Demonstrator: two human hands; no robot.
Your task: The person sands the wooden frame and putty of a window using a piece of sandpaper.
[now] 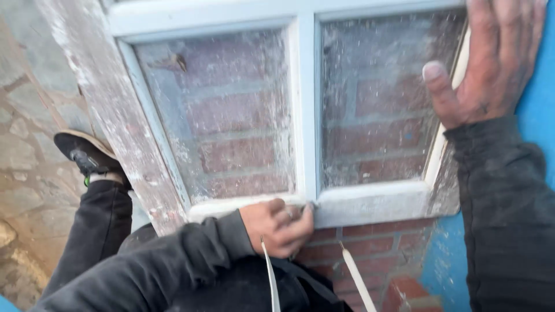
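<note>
White-painted wooden window frame (300,115), old and worn, stands tilted against a red brick wall (370,254) and fills the upper middle of the view. Two glass panes (225,115) show, set side by side and parted by one upright white bar. Both panes are clouded with dust and whitish smears; brick courses show dimly through them. The frame's left stile is bare grey wood with paint flaking off; the bottom rail keeps its white coat, chipped at the edges.

Left hand (280,227) sits at the bottom rail, right under the dividing bar. Its fingers are curled into a near fist, thumb pressed up by the rail; whether they grip a small tool cannot be told. Right hand (491,63) lies flat on the frame's right edge, fingers spread and straight, thumb resting on the right pane, holding nothing.

Two white cords (358,280) hang from near the camera, in front of the dark jacket. One dark shoe with a pale sole (87,153) rests on the grey stone paving (29,173) at left. Blue-painted surface (543,115) at the right edge. No labels or packages seen.
</note>
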